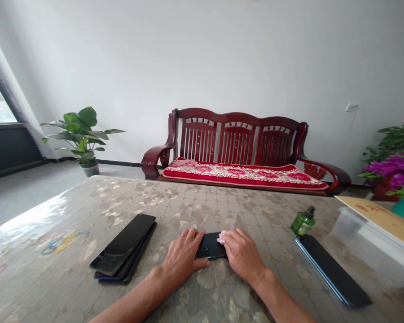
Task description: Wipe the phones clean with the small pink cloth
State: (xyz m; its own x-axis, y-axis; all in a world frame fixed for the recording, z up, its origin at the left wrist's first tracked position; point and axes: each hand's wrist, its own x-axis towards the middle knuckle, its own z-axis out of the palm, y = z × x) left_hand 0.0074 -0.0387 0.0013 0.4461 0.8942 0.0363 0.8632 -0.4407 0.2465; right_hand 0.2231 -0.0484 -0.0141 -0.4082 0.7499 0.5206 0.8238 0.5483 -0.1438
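Observation:
A dark phone point(212, 245) lies on the table in front of me with its back and camera bump facing up. My left hand point(185, 250) grips its left end, fingers along the far edge and thumb at the near edge. In the closed fingers of my right hand point(241, 252) is a small pink cloth point(221, 237), pressed against the right part of the phone's back. The phone's right end is partly hidden by that hand.
Stacked phones point(124, 244) lie to the left, beside coloured rubber bands point(59, 242). On the right are a green bottle point(303, 221), more dark phones point(333, 269) and a clear plastic box point(363, 244) with cardboard on top. A wooden bench point(237, 134) stands beyond the table.

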